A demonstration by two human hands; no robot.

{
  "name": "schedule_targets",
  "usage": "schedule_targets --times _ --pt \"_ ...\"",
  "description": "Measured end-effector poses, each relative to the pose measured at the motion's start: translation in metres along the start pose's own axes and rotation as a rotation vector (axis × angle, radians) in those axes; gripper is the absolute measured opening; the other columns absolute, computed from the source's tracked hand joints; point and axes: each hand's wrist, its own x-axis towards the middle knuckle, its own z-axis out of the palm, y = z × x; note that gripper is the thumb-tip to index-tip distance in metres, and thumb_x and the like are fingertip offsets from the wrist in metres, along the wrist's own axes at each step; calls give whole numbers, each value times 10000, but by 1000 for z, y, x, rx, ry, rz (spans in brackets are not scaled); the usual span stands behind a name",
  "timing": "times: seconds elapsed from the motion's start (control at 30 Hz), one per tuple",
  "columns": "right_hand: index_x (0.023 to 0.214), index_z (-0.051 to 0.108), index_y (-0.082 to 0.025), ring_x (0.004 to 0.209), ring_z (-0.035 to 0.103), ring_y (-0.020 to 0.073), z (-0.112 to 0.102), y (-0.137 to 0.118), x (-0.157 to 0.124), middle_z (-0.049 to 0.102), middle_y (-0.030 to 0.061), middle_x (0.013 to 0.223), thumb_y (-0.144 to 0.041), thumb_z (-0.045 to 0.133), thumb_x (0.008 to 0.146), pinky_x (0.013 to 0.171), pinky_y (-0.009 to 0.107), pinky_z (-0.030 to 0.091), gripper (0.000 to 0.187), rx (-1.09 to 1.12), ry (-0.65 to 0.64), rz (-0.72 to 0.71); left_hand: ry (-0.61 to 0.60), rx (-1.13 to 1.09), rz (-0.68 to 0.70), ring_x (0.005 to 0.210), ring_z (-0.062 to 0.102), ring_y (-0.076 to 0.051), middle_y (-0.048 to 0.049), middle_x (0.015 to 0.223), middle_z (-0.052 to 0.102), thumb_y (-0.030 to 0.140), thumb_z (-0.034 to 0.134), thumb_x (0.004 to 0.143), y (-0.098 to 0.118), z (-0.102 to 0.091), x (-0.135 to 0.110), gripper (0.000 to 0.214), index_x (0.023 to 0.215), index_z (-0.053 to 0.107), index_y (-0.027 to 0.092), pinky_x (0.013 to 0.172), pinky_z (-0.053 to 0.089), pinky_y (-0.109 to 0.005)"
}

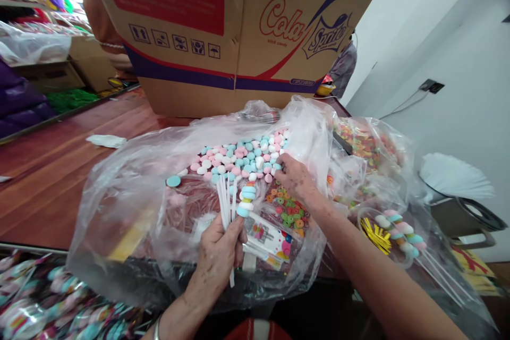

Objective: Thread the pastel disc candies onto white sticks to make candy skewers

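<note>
1. Gripping sticks (223,199), white, one bundle: I am closing the left hand (218,248) round them, thumb pressed in, apparently with the part-stacked skewer (247,196).
2. Candies (239,156), pink, white, blue: lying loose on the plastic (119,186); my right hand (292,176) is reaching to their right edge, fingers bent. I cannot tell whether they are pinching one.
3. Rings (295,211), mixed colours: lying just below that hand.
4. Step, I am judging: picking a candy for threading.
5. Next move, probably: pinching one securely, centring it over the skewer's tip.
</note>
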Motion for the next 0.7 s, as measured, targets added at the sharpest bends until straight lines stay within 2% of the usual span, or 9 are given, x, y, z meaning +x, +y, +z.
schedule_targets --times 0.13,0.27,0.37,0.53,0.7 --pt "1106 613 -162 980 622 236 6 4 -3 683 122 1124 -160 491 891 809 291 436 247 -251 -80 -82 -10 18 3 293 372 -36 86 548 531 501 658 875 0 -1 -1 365 724 536 192 323 301 -179" --pt "1169 606 -166 1094 614 249 18 -12 -10 677 137 1207 -164 462 941 891 300 446 270 -306 -145 -116 -5 23 14 300 377 -39 74 569 557 498 662 870 1 0 -1 359 727 545 190 325 305 -184" --pt "1209 600 -149 1159 597 255 17 -19 -12 673 152 1244 -132 441 937 940 311 436 316 -301 -164 -139 -8 17 14 293 371 -41 78 556 551 500 664 866 1 1 -1 362 721 539 193 319 301 -186" --pt "1145 622 -181 1008 646 242 10 -1 -12 716 102 1115 -203 499 918 812 296 444 259 -236 -231 -193 -14 30 22 291 376 -40 85 572 557 476 661 873 3 1 -1 330 745 545 195 317 324 -185" --pt "1083 632 -174 958 635 241 8 17 -6 714 106 1067 -172 497 892 769 293 412 234 -263 -124 -142 -19 38 36 296 382 -42 90 566 552 437 663 879 5 2 0 306 738 539 195 313 334 -179"
